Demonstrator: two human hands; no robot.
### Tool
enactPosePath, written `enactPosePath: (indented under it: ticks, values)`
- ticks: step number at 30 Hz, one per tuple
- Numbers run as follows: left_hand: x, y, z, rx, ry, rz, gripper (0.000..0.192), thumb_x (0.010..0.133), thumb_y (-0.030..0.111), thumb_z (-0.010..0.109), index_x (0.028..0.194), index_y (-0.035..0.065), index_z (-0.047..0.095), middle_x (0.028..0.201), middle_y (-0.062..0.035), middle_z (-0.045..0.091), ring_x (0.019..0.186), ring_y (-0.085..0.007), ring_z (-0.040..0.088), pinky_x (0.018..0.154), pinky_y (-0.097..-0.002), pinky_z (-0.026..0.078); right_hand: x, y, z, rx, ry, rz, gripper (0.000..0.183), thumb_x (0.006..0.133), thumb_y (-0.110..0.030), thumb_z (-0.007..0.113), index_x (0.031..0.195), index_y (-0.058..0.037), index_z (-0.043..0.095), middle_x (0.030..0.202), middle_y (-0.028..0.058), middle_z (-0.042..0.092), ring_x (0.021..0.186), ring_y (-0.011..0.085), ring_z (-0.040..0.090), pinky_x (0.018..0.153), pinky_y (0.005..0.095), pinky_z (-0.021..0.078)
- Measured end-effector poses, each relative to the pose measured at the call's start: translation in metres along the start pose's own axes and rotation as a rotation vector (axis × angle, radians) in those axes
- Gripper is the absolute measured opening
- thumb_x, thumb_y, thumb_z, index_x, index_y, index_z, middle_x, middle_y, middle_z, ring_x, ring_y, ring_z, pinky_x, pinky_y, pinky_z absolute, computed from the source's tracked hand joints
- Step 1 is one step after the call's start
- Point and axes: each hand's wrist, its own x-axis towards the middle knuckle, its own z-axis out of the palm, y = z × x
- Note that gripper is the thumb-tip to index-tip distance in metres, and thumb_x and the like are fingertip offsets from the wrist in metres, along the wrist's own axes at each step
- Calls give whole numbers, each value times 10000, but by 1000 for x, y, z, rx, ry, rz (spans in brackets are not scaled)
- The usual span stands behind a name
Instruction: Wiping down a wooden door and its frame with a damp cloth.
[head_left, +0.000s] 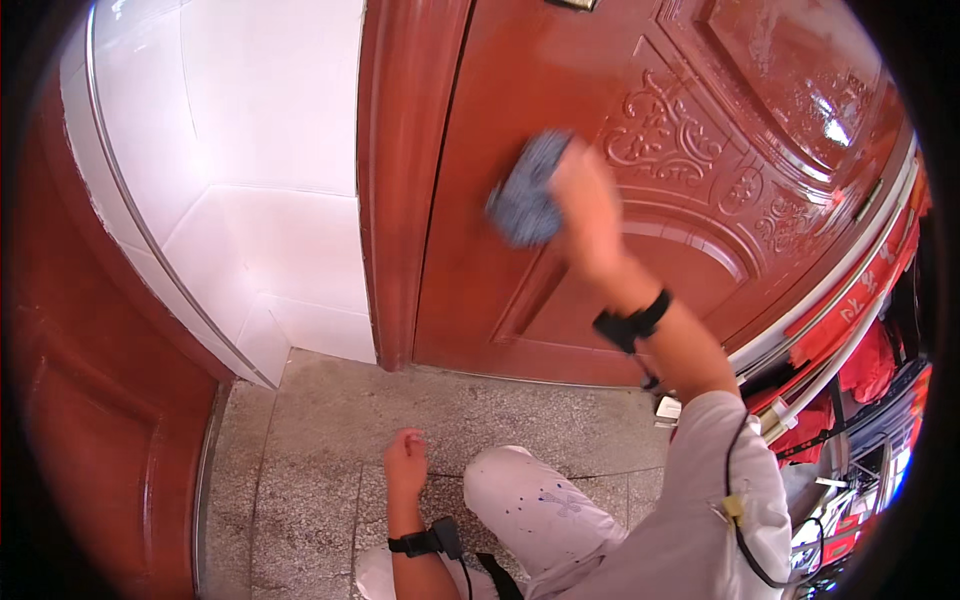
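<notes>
My right hand (585, 191) presses a blue-grey cloth (531, 191) against the flat left part of a glossy red-brown door (480, 300), beside its raised scrollwork. The hand is slightly blurred, and the cloth hides most of its fingers. Low in the view, my left hand (406, 450) hangs over the speckled stone floor (322, 427), left of my bent knee, with its fingers curled; nothing shows in it. A black strap with a cable sits on each wrist.
A red door frame (397, 187) and white tiled wall (285, 247) stand left of the door. Another red door (97, 420) is at the far left. Pipes (832, 367) and red cloths (866, 367) lie along the right, with a small white object (667, 407) near the door's foot.
</notes>
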Motion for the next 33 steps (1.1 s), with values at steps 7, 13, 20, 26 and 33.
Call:
enactPosePath:
  ticks: [7,13,20,26,33]
  values:
    - [4,-19,8,83,15,82,194,892,94,587,1072,41,637,847,-141,680,762,-250,664,714,-345,519,107,43,-73,474,198,600,425,693,-2,650,1093,-12,508,1032,127,572,923,244,584,868,348,473]
    - [9,36,5,-463,-152,37,372,954,199,600,1291,55,534,1153,-88,608,1034,-173,590,864,-314,498,29,-69,-20,1192,-266,871,377,761,47,575,1130,-7,519,986,54,601,901,129,586,846,269,468]
    - [7,94,-38,-941,-52,216,787,928,466,607,1500,61,249,1429,-144,419,1321,-269,409,1051,-423,388,-29,-201,18,1511,-490,1112,332,785,34,580,1113,5,546,953,45,624,867,109,578,781,268,478]
    - [-3,72,-42,-1136,1,52,791,933,392,629,1507,51,203,1471,-140,371,1325,-252,404,1099,-361,333,-62,-269,33,1663,-1180,1193,344,870,-186,683,1125,40,628,985,69,674,877,128,599,798,293,484]
    - [6,87,-27,-748,117,131,886,867,30,649,1543,72,76,1472,-153,366,1298,-255,430,1123,-376,304,-82,-258,49,1445,-1019,1285,481,945,-304,608,1189,101,523,1065,153,646,972,214,619,868,345,489]
